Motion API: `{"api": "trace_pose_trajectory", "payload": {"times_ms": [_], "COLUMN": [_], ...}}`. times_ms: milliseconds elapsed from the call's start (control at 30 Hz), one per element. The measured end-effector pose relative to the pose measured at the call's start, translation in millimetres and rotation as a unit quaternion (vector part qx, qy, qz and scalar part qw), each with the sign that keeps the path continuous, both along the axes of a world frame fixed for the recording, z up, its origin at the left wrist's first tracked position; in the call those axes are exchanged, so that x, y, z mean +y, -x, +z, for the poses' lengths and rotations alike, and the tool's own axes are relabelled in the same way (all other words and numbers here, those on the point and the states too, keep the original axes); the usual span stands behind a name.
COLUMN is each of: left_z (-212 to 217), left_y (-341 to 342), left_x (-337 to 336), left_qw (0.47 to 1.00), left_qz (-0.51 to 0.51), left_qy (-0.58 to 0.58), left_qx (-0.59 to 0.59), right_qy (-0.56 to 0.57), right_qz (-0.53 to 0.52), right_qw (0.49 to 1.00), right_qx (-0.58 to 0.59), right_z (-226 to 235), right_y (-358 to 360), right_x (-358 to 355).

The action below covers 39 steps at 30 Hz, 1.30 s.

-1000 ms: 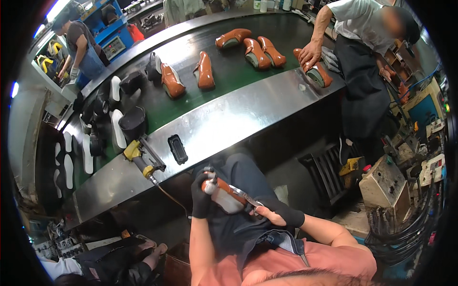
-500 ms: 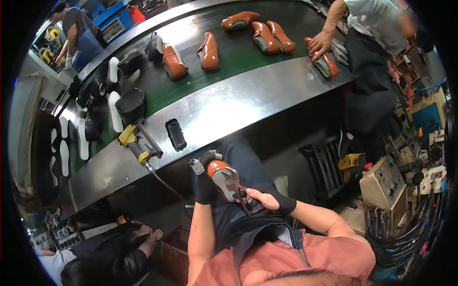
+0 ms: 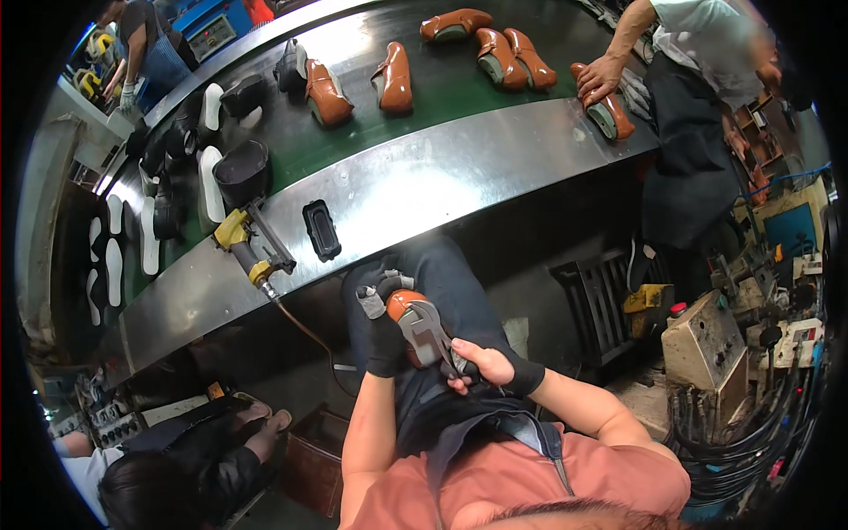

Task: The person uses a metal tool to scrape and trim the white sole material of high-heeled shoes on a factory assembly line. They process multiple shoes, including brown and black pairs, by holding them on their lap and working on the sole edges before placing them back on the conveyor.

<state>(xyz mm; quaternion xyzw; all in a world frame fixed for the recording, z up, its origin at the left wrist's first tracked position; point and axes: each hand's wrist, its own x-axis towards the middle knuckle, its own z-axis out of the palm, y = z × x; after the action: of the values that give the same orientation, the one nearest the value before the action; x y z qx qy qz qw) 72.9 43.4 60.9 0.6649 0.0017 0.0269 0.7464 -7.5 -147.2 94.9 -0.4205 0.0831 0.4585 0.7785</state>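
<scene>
An orange-brown shoe (image 3: 408, 303) rests above my lap with its greyish underside (image 3: 422, 338) turned up. My left hand (image 3: 382, 329), in a dark glove with grey-wrapped fingertips, is closed around its left side and toe end. My right hand (image 3: 488, 362), its wrist in a black band, is closed at the end nearer me. Thumb and fingers there pinch a curved grey strip (image 3: 435, 320) that runs along the shoe's right side. Whether that strip is attached to the shoe, I cannot tell.
A yellow air nailer (image 3: 237, 235) with a hose and a black tray (image 3: 321, 230) lie on the metal bench edge (image 3: 397, 190). Beyond are brown shoes (image 3: 393, 79) and white insoles (image 3: 210, 181). At right, a co-worker's hand (image 3: 601, 78) holds a shoe; a control box (image 3: 702, 344) stands below.
The shoe has turned slightly in my hands, and my right hand has come closer against its near end. The strip now lies along the shoe's side. The view has shifted a little.
</scene>
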Motion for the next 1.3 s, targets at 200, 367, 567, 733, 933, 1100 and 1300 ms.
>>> {"api": "trace_pose_trajectory", "payload": {"times_ms": [200,367,567,733,933,1100,1300], "left_z": [-6,-16,-1,4,-3,12,8], "left_y": [-6,-8,-6,-10,-10,29,91], "left_x": [-2,9,1,-3,-7,13,14], "left_qw": [0.996,0.998,0.999,1.000,0.997,0.986,0.993], "left_qz": [0.004,-0.019,0.008,-0.020,-0.037,-0.081,-0.107], "left_qy": [0.069,0.060,-0.014,0.009,0.057,-0.130,-0.041], "left_qx": [0.064,0.000,-0.032,0.000,0.046,-0.069,0.013], "right_qy": [0.279,0.235,0.066,0.143,0.335,0.261,0.233], "right_qz": [-0.098,-0.038,-0.033,0.059,-0.107,0.041,0.210], "right_qw": [0.873,0.916,0.989,0.985,0.805,0.774,0.751], "right_qx": [-0.389,-0.323,-0.128,-0.078,-0.478,-0.575,-0.581], "right_z": [-43,-58,-31,-24,-91,-63,-69], "right_y": [12,11,-7,-13,9,24,69], "right_x": [38,34,9,3,40,17,-31]}}
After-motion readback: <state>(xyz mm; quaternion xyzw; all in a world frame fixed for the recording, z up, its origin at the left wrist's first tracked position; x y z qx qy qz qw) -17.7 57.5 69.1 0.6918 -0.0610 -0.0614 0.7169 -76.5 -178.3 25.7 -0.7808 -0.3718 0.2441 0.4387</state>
